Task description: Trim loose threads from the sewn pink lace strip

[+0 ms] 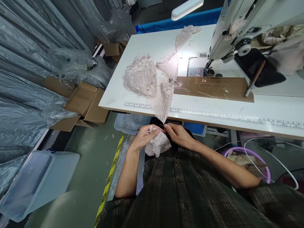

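Just below the table's front edge, my left hand (147, 136) is closed on a bunched piece of pale pink lace (158, 144) that hangs over my lap. My right hand (177, 134) meets it at the fingertips, thumb and fingers pinched together. Something small and dark shows between the two hands, too small to name. A pointed lace piece (164, 99) hangs over the edge right above my fingers. It runs up to more lace (169, 65) beside the sewing machine (228, 38), with a pile of lace pieces (141, 76) to the left.
Brown tape (213, 88) and a printed ruler strip (225, 116) lie along the white table (114, 91). A brush-like tool (255, 79) rests at the right. Cardboard boxes (95, 107) and a plastic bin (35, 183) stand on the left floor. Below right is a purple-rimmed basket (267, 167).
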{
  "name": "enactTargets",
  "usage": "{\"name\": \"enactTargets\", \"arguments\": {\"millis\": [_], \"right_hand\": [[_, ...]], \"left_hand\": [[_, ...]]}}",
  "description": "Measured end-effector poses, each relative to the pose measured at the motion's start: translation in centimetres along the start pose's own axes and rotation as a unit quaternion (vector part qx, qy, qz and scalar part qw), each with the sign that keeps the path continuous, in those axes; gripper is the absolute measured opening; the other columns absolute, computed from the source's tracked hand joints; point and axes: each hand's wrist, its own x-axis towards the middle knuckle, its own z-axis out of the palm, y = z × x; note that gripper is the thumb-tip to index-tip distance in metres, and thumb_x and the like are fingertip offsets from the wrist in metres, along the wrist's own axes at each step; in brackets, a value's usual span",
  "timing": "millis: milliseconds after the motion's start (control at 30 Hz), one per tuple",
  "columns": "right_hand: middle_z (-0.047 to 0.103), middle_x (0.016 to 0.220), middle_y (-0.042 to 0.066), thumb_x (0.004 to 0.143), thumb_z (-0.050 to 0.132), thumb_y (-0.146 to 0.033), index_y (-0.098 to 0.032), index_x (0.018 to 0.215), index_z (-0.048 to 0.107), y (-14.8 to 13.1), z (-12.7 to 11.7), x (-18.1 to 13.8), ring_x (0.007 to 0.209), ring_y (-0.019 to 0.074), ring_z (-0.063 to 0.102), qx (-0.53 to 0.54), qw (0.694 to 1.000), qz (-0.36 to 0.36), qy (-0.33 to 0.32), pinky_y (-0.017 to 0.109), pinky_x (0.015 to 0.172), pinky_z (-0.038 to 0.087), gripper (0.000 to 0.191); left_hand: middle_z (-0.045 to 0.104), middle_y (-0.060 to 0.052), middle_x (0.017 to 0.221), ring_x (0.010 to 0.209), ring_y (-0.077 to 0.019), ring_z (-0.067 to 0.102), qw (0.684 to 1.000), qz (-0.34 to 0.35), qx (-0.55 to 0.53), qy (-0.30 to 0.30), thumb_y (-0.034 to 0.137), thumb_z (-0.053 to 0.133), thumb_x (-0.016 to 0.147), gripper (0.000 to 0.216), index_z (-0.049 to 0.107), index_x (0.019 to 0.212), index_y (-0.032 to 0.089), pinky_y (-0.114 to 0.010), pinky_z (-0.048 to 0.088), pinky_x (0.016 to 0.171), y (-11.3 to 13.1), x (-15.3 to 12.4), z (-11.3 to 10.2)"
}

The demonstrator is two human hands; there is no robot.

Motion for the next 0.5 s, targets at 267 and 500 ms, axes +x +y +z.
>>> {"name": "enactTargets", "arguments": {"millis": [267, 500], "right_hand": [[0.042, 0.059, -0.004, 0.099, 0.032, -0.05, -0.021, 0.073, 0.048, 0.4, 0.2, -0.1, 0.055, 0.0119, 0.035, -0.061, 0.998, -0.01, 0.002, 0.027, 0.057, 0.025, 0.042], [0.041, 0.065, -0.007, 0.089, 0.054, -0.056, -0.021, 0.085, 0.045, 2.4, 2.2, -1.7, 0.058, 0.0104, 0.038, 0.07, 0.99, 0.006, -0.123, 0.023, 0.054, 0.032, 0.037]], "left_hand": [[0.061, 0.0, 0.063, 0.056, -0.0088, 0.05, 0.998, -0.036, -0.047, 0.011, 0.047, 0.08, 0.069, 0.037, 0.069, 0.073, 0.012, -0.021, 0.04, 0.056, 0.3, -0.2, 0.4], [0.07, -0.006, 0.077, 0.071, -0.0178, 0.063, 0.997, -0.07, -0.045, 0.007, 0.049, 0.074, 0.074, 0.039, 0.068, 0.087, 0.013, -0.026, 0.049, 0.064, -1.5, -0.6, -0.4]]}}
